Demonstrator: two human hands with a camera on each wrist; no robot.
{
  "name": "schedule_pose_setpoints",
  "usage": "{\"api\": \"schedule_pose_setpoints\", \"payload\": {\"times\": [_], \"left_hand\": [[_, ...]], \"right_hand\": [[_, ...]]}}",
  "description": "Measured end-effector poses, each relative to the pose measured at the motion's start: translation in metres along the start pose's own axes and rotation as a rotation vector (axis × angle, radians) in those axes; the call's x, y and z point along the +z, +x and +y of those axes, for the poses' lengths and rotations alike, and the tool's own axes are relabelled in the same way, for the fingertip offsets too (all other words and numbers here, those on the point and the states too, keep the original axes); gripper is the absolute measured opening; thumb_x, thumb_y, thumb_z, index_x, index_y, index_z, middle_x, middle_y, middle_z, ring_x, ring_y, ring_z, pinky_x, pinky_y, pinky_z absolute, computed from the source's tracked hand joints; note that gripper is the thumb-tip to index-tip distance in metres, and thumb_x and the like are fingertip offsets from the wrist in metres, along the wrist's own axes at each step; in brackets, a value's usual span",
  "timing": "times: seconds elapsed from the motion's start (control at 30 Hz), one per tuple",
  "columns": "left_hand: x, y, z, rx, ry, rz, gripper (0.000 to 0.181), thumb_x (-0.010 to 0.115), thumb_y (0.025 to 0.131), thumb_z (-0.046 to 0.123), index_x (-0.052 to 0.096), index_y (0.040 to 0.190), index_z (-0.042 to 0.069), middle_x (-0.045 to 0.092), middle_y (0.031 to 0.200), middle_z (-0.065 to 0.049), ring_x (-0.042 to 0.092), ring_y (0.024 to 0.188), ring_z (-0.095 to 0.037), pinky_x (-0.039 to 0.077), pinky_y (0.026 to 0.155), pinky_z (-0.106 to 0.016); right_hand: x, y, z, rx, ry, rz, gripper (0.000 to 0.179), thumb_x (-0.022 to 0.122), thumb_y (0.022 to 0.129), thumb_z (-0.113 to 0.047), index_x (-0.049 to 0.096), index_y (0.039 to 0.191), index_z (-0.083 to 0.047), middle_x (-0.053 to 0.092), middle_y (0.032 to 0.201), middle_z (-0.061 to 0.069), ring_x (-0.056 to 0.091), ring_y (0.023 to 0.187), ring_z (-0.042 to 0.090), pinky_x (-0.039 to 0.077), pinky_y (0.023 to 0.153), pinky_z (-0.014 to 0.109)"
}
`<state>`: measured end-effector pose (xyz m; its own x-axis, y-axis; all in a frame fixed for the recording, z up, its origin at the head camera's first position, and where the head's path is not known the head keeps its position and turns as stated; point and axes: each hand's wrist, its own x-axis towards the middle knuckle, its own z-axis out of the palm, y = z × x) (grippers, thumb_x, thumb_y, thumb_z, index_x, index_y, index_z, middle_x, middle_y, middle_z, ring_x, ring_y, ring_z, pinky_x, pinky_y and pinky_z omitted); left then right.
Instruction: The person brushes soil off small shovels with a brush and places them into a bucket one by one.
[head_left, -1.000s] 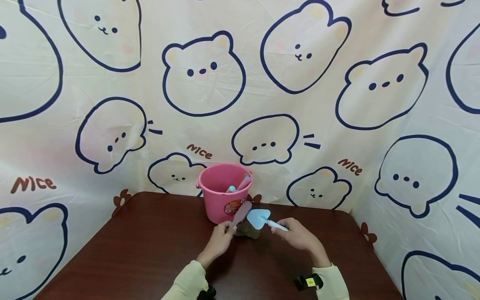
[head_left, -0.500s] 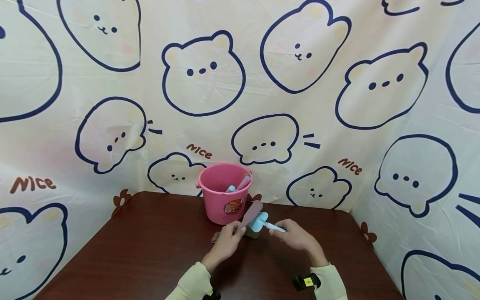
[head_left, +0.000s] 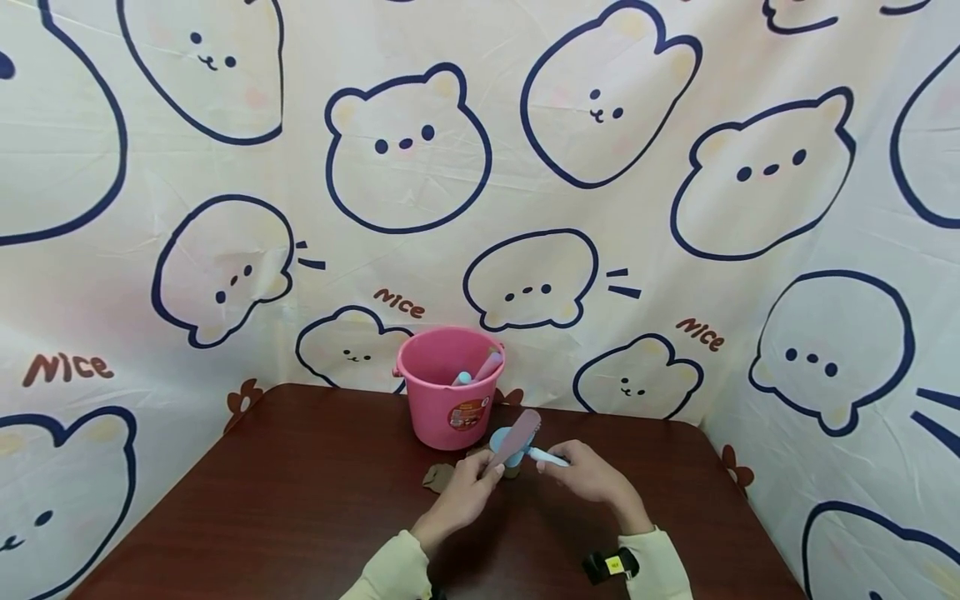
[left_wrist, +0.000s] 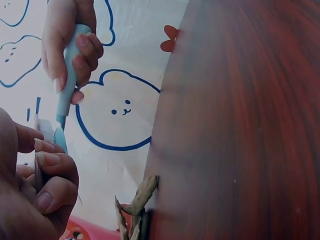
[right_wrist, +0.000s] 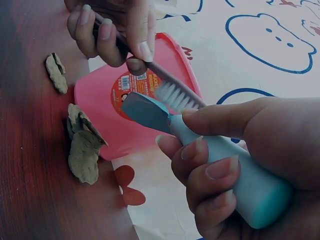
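Note:
My left hand (head_left: 461,492) pinches the handle of a mauve brush (head_left: 516,435), whose white bristles show in the right wrist view. A small light blue trowel (right_wrist: 145,111) is in my right hand (head_left: 592,475), with the fingers curled round its thick handle and the thumb on top. The bristles are right at the trowel's blade; in the head view the brush overlaps part of the blade. Below them on the table lie crumpled greenish-brown pieces (right_wrist: 84,156), partly hidden by my left hand in the head view. A smaller crumpled piece (right_wrist: 56,73) lies apart.
Just behind the hands a pink bucket (head_left: 431,417) with an orange label stands on the dark brown wooden table (head_left: 300,500). Tool handles (head_left: 487,367) stick up inside it. A cloth printed with bears (head_left: 405,183) hangs behind the table and at both sides.
My left hand has moved right with the brush, across the trowel's blade. The blade has turned, while my right hand has barely shifted. A crumpled piece left of my left hand has come into view.

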<state>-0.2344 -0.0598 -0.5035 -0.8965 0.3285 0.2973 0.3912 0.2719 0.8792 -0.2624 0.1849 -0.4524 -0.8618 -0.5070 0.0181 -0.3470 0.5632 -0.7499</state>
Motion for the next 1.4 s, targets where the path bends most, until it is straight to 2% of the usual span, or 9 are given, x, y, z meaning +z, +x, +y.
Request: {"api": "schedule_pose_setpoints", "payload": {"times": [0.53,0.83,1.07,1.27,1.4], "left_hand": [[-0.006,0.006,-0.014,-0.044,0.030,0.032,0.021,0.049,0.108,0.022,0.058,0.102,0.004,0.049,0.078,-0.001,0.044,0.066,-0.012,0.038,0.059,-0.026],[-0.010,0.007,-0.020,-0.089,0.017,0.041,0.025,0.047,0.109,0.024,0.058,0.105,0.002,0.047,0.076,0.000,0.043,0.064,-0.012,0.037,0.056,-0.025],[-0.013,0.007,-0.026,-0.103,0.024,0.054,0.024,0.046,0.109,0.021,0.054,0.100,0.001,0.046,0.075,0.000,0.044,0.064,-0.012,0.038,0.058,-0.025],[-0.015,0.007,-0.030,-0.120,0.061,0.082,0.028,0.047,0.109,0.023,0.058,0.104,-0.002,0.049,0.076,-0.001,0.044,0.063,-0.013,0.037,0.056,-0.026],[-0.017,0.006,-0.032,-0.138,0.103,0.115,0.024,0.049,0.108,0.024,0.060,0.100,0.004,0.051,0.076,0.000,0.045,0.062,-0.013,0.037,0.056,-0.027]], "right_hand": [[-0.004,-0.002,0.001,0.006,0.001,0.006,0.026,0.061,0.102,-0.027,0.068,0.088,-0.006,0.043,0.061,-0.003,0.036,0.052,0.010,0.031,0.047,0.024],[-0.007,-0.005,0.001,0.015,-0.016,0.021,0.024,0.062,0.101,-0.028,0.070,0.087,-0.009,0.043,0.061,-0.002,0.039,0.053,0.011,0.034,0.048,0.024],[-0.009,-0.007,-0.002,-0.001,-0.008,0.018,0.024,0.063,0.101,-0.027,0.070,0.088,-0.008,0.044,0.061,-0.001,0.038,0.052,0.011,0.034,0.047,0.024],[-0.011,-0.008,-0.002,0.010,0.003,0.014,0.024,0.063,0.102,-0.027,0.070,0.091,-0.008,0.045,0.062,0.000,0.039,0.053,0.012,0.035,0.047,0.024],[-0.011,-0.009,-0.002,0.011,0.000,0.013,0.023,0.063,0.102,-0.027,0.071,0.092,-0.008,0.045,0.062,0.000,0.039,0.053,0.013,0.034,0.047,0.024]]}}
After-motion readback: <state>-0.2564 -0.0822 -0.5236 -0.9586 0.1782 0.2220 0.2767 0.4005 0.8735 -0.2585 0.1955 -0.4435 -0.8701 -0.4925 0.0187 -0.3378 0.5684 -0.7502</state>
